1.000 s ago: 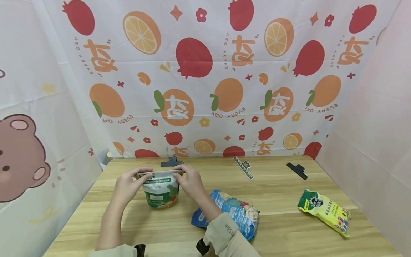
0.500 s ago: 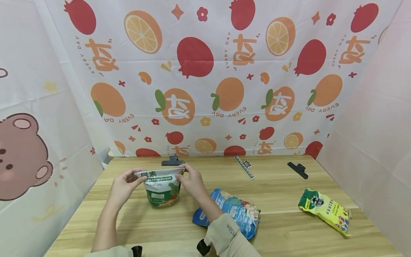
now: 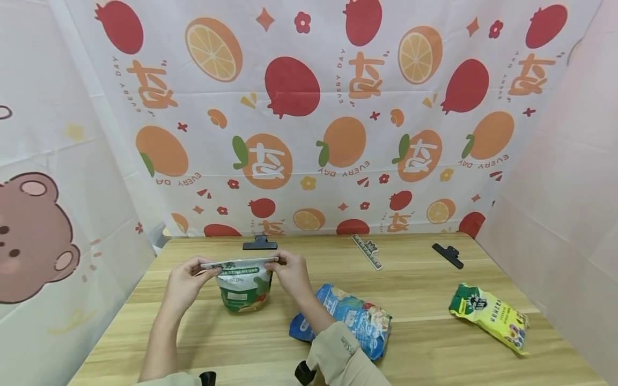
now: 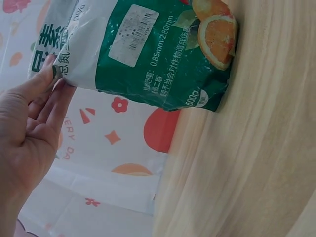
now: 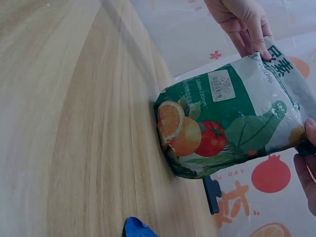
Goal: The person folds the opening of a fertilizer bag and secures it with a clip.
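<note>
A green and white fertilizer bag (image 3: 243,289) stands upright on the wooden table, its bottom touching the surface. My left hand (image 3: 185,283) pinches its upper left edge between thumb and fingers. At the upper right corner, my right hand (image 3: 293,274) pinches the bag the same way. The top strip is bent over toward me, covering part of the large print. Seen from the left wrist, the left hand (image 4: 32,116) has its thumb on the bag's front (image 4: 148,52) and fingers behind. Fruit pictures and a barcode label show on the bag (image 5: 232,118) in the right wrist view.
A blue bag (image 3: 354,321) lies under and beside my right forearm. Behind the fertilizer bag lies a black clip (image 3: 259,243). A white ruler-like clip (image 3: 367,252) and another black clip (image 3: 448,255) lie farther right, with a yellow-green packet (image 3: 488,317) nearer the right edge.
The top of the bag stood taller half a second ago, showing its large print; both hands have folded that strip forward and slightly down. The other things have stayed put.
</note>
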The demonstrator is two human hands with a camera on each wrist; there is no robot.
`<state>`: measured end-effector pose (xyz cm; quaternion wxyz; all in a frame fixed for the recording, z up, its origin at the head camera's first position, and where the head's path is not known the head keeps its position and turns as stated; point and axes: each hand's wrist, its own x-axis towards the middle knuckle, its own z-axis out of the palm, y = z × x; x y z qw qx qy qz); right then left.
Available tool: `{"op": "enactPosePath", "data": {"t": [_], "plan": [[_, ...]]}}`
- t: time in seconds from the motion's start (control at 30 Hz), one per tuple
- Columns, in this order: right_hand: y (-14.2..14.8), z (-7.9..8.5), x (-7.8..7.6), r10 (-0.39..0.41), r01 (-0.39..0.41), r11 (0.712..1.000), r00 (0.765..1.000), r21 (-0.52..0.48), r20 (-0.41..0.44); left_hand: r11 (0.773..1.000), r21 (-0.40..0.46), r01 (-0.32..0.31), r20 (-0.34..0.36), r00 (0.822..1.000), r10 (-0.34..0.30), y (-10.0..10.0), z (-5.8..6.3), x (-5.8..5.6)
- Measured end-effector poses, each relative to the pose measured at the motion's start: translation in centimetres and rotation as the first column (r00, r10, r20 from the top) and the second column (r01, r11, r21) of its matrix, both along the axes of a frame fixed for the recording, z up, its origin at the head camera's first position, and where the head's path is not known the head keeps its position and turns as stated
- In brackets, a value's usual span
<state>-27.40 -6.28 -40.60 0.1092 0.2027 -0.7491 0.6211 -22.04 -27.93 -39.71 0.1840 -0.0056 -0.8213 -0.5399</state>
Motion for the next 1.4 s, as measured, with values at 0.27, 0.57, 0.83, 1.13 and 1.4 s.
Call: {"op": "enactPosePath", "data": {"t": [0.27,0.57,0.83,1.13,1.4], "plan": [[0.0,-0.2,-0.2,0.006,-0.007,1.000,1.000,-0.017,-0.031,0.999,-0.031,-0.021,-0.008,1.000,0.020,0.0,0.0,0.1],[0.3,-0.4,0.1,0.065,-0.065,0.998,0.997,0.007,0.032,1.000,-0.025,0.017,0.037,0.999,-0.016,0.0,0.1,0.7],[0.4,-0.2,0.4,0.047,-0.049,0.998,0.997,0.035,0.060,0.979,0.167,0.118,0.004,0.993,-0.120,-0.1,-0.6,0.7],[0.6,-0.2,0.3,0.061,-0.064,0.996,0.997,0.069,0.055,0.998,-0.011,0.067,0.015,0.998,-0.067,-0.1,-0.2,0.9],[0.7,-0.3,0.2,0.068,-0.070,0.997,0.993,0.017,0.095,0.993,0.032,0.113,0.012,0.993,-0.114,0.4,0.2,0.9]]}}
